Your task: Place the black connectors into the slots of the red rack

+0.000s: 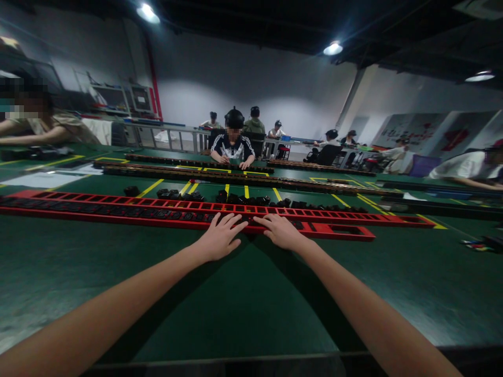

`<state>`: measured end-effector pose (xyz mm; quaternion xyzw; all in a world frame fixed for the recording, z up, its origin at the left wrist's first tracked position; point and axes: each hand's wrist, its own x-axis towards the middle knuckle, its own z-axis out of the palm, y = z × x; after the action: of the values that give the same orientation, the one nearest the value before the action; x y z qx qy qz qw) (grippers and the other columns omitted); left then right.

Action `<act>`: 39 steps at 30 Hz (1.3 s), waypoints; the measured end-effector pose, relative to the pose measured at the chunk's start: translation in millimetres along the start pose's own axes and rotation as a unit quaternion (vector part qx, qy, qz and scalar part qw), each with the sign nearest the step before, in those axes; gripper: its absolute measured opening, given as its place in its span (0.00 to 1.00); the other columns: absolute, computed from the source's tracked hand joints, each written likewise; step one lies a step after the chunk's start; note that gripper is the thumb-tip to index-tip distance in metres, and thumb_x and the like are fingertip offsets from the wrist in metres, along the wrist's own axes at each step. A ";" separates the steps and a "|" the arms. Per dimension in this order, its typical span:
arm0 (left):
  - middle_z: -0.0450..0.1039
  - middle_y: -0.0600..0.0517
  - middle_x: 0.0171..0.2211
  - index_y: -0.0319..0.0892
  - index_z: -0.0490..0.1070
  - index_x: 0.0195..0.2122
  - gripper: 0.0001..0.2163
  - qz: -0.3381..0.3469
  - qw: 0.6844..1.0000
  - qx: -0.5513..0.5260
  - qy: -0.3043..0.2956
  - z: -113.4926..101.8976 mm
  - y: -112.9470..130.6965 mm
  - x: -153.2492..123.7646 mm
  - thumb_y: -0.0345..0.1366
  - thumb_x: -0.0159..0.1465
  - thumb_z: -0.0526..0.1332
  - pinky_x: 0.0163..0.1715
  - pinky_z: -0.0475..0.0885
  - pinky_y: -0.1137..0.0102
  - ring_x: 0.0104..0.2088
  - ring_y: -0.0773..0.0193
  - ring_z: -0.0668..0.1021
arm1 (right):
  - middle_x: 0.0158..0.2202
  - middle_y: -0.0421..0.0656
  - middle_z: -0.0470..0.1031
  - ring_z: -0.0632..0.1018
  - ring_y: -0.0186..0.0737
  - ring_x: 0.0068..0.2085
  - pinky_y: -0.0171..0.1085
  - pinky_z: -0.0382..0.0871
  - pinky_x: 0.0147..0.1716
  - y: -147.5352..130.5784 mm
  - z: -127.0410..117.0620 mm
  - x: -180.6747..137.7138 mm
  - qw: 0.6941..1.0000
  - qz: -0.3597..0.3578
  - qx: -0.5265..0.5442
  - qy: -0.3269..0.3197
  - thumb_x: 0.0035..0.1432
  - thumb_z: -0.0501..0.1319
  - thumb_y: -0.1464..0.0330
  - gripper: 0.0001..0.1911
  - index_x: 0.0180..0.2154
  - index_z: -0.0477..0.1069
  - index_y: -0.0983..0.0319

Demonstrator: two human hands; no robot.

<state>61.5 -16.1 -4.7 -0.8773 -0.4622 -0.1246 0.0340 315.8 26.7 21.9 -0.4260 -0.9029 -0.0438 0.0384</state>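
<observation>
Two long red slotted racks (118, 207) lie across the green table (243, 293) in front of me. Small black parts fill the slots of the nearer rack on its left part. My left hand (220, 236) rests with fingers spread on the near rack's edge, holding nothing. My right hand (280, 230) lies flat beside it, fingers stretched onto the same rack. A row of loose black parts (243, 199) lies just behind the far rack.
Yellow lines (151, 187) mark the table behind the racks. More long dark racks (236, 175) lie further back, where a person (232, 144) sits facing me. Other people work at the left, right and back. Small items (477, 245) lie at the right.
</observation>
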 end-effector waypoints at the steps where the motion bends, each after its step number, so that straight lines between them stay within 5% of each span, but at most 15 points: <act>1: 0.49 0.47 0.72 0.51 0.53 0.70 0.27 -0.001 1.000 0.001 -0.002 -0.5 0.3 0.0 0.43 0.71 0.53 0.67 0.43 0.40 0.71 0.48 0.52 | 0.61 0.51 0.66 0.69 0.52 0.58 0.50 0.64 0.55 0.2 0.1 0.2 1.000 0.000 -0.003 0.001 0.67 0.55 0.67 0.31 0.69 0.54 0.51; 6: 0.49 0.47 0.72 0.50 0.53 0.70 0.26 -0.001 1.000 0.002 0.000 -1.3 0.9 0.0 0.43 0.71 0.52 0.67 0.43 0.40 0.71 0.48 0.53 | 0.60 0.51 0.66 0.70 0.52 0.57 0.50 0.64 0.54 1.5 3.0 0.5 1.000 -0.021 -0.016 0.016 0.67 0.54 0.70 0.39 0.72 0.38 0.49; 10: 0.50 0.47 0.71 0.50 0.53 0.70 0.26 0.002 1.000 0.004 0.003 -0.7 0.6 0.0 0.43 0.71 0.52 0.67 0.43 0.40 0.71 0.47 0.53 | 0.61 0.51 0.65 0.69 0.52 0.58 0.50 0.64 0.53 0.3 2.1 0.8 0.999 -0.029 -0.036 -0.004 0.68 0.53 0.69 0.33 0.70 0.49 0.47; 15: 0.50 0.47 0.71 0.49 0.54 0.70 0.26 -0.001 1.000 0.014 0.002 -0.5 0.6 -0.2 0.43 0.71 0.52 0.67 0.44 0.41 0.71 0.48 0.53 | 0.61 0.52 0.66 0.69 0.52 0.58 0.50 0.64 0.55 -2.9 -0.7 -0.2 1.000 -0.011 -0.017 0.011 0.66 0.55 0.71 0.40 0.72 0.38 0.52; 19: 0.49 0.47 0.71 0.50 0.53 0.70 0.27 -0.001 1.000 0.015 -0.003 -1.1 0.7 -0.3 0.43 0.71 0.52 0.67 0.44 0.41 0.71 0.48 0.53 | 0.61 0.51 0.65 0.69 0.53 0.58 0.49 0.64 0.54 -1.0 0.9 -0.1 0.999 -0.024 -0.035 -0.001 0.68 0.54 0.70 0.32 0.70 0.51 0.50; 23: 0.49 0.47 0.71 0.50 0.53 0.70 0.26 -0.005 1.000 0.014 -0.004 -1.3 0.6 0.0 0.43 0.71 0.52 0.67 0.44 0.41 0.70 0.48 0.53 | 0.61 0.51 0.66 0.70 0.52 0.57 0.49 0.65 0.53 -0.2 1.7 -0.3 0.999 -0.022 -0.026 0.016 0.67 0.55 0.70 0.37 0.72 0.42 0.50; 27: 0.49 0.48 0.72 0.52 0.52 0.70 0.27 -0.004 1.000 0.011 -0.007 -0.4 0.0 0.1 0.44 0.71 0.52 0.67 0.44 0.41 0.71 0.48 0.53 | 0.61 0.51 0.65 0.70 0.52 0.57 0.50 0.65 0.53 -1.3 0.0 -0.5 0.999 -0.023 -0.030 0.001 0.68 0.55 0.70 0.33 0.70 0.50 0.49; 39: 0.50 0.47 0.71 0.50 0.53 0.70 0.27 0.000 1.000 0.013 -0.004 0.3 -1.1 0.3 0.43 0.71 0.52 0.67 0.44 0.40 0.71 0.48 0.53 | 0.62 0.52 0.65 0.70 0.54 0.58 0.52 0.66 0.53 3.2 3.8 0.8 0.999 -0.039 -0.032 0.011 0.68 0.55 0.69 0.32 0.70 0.51 0.48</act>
<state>60.9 -15.2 -5.0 -0.8772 -0.4640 -0.1154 0.0434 317.6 29.8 18.4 -0.3912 -0.9164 -0.0784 0.0326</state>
